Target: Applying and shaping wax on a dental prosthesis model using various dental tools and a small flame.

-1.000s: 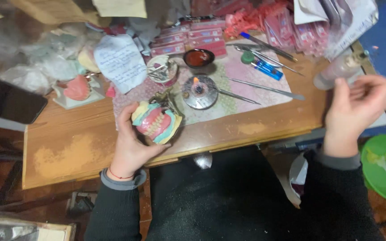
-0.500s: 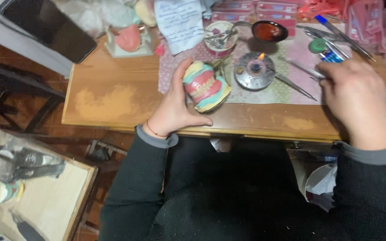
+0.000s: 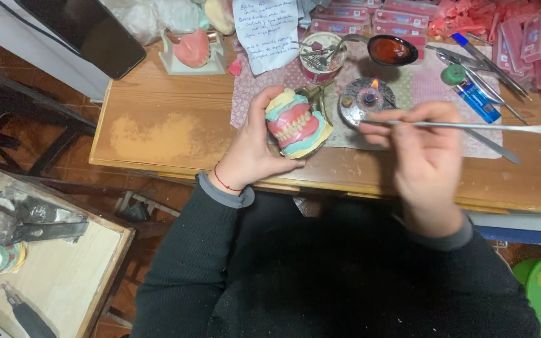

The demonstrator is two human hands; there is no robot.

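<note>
One denture model (image 3: 295, 124) sits clamped in the left hand (image 3: 255, 150) fingers, above the table (image 3: 158, 131) edge. The right hand (image 3: 424, 156) fingers pinch one long metal spatula (image 3: 471, 126), its tip at one small burner (image 3: 365, 100) with a single flame.

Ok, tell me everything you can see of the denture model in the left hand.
The denture model is a set of pale teeth in pink wax-like gums, sandwiched between cream and teal plaster-like bases, upper and lower closed together. It looks mounted on a brass-coloured hinged frame showing behind it. The left hand holds it upright just above the wooden table edge, fingers wrapped round its back, thumb beneath. The teeth face the right hand, which holds a long metal instrument clear of it.
</note>
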